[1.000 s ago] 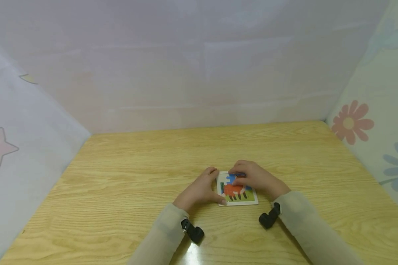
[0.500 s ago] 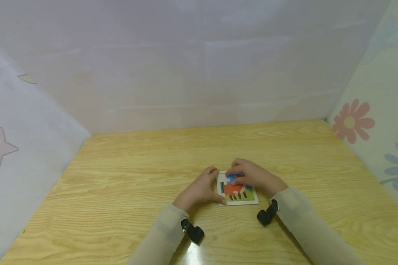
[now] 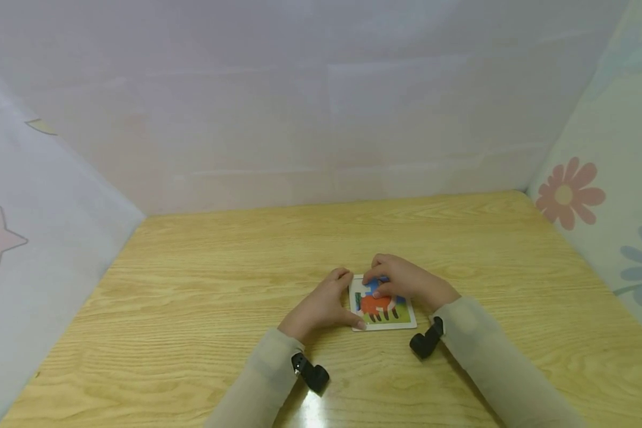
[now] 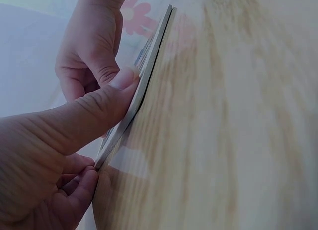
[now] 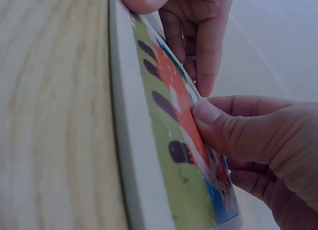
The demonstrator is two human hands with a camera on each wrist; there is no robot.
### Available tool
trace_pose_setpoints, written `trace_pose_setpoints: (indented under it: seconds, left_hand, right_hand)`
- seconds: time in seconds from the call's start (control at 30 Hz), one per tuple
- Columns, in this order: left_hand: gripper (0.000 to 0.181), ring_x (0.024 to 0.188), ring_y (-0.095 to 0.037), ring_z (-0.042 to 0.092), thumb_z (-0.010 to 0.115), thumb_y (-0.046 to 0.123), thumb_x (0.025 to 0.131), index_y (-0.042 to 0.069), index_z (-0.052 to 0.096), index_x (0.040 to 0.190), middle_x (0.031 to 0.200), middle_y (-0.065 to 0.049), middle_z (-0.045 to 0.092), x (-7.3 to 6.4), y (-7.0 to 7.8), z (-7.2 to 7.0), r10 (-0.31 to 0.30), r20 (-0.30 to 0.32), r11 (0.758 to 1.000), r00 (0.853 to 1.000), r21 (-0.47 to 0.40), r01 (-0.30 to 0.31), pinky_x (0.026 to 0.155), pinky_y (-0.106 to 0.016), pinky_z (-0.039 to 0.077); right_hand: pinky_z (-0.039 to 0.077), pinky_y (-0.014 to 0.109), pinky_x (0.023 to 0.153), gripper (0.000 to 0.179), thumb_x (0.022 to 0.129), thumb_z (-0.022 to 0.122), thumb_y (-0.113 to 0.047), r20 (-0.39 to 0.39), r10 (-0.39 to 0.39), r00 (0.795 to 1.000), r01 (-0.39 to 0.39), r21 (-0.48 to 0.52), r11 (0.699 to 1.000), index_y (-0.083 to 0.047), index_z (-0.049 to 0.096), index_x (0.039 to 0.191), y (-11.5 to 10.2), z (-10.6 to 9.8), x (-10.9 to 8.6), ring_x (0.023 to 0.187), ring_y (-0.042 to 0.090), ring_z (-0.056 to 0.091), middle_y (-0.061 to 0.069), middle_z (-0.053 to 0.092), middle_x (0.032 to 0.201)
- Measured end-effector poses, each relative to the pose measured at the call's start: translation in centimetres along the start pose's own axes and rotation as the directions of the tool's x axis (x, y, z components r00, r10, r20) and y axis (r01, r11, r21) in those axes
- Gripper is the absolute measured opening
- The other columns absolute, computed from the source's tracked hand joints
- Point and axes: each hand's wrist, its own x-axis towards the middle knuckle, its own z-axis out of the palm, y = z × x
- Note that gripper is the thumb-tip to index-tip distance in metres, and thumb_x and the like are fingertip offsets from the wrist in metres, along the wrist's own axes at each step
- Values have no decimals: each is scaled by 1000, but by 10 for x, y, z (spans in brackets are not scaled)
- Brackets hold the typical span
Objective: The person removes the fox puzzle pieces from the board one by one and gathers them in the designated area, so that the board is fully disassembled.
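"What does the head view show?"

"A flat white-bordered puzzle board, picturing an orange animal on green and blue, lies on the yellow wood-grain worktop, well apart from its far edge, slightly nearer the right edge than the left."

"The hands?"

"The left hand, thumb and fingers spread wide, holds the board's left side. The right hand bends its fingers over the blue part."

"Left wrist view?"

"The board looks thin and pale edge-on, the left thumb on its border."

"Right wrist view?"

"Dark legs on glossy green. The right thumb touches the orange body; whether those fingers pinch anything, I cannot tell."
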Motion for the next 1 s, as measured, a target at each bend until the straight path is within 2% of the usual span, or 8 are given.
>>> trace_pose_setpoints:
  seconds: [0.17,0.47,0.8,1.0]
  left_hand:
    - [107,135,-30,28,82,46,63,2,28,145,148,-13,25,0,0,0,-6,0,1000,1000,0,6,108,-42,30]
    - [106,135,-30,28,82,46,64,2,28,145,149,-13,24,-1,0,0,-17,7,1000,1000,-8,17,108,-42,30]
    - [106,135,-30,28,82,45,64,2,28,145,148,-13,25,-1,0,-2,-10,5,1000,1000,-11,10,108,-42,30]
    - [106,134,-30,29,82,45,64,1,29,144,148,-14,25,0,1,-1,-8,4,1000,1000,-10,8,107,-42,30]
  right_hand:
    - [42,26,76,23,81,71,-20,23,42,999,-41,-29,999,-16,68,104,-3,-1,3,84,12,46,-2,52,97]
    - [44,28,78,21,81,71,-18,28,85,996,-84,-32,996,-15,68,102,-12,-2,3,85,13,47,-1,53,99]
    - [45,28,75,19,80,73,-18,35,70,997,-67,-75,995,-15,68,98,-14,-4,6,82,13,48,-1,54,95]
    - [45,26,74,19,80,73,-18,41,92,995,-89,-75,993,-16,67,98,-14,-4,7,81,12,48,-2,54,96]
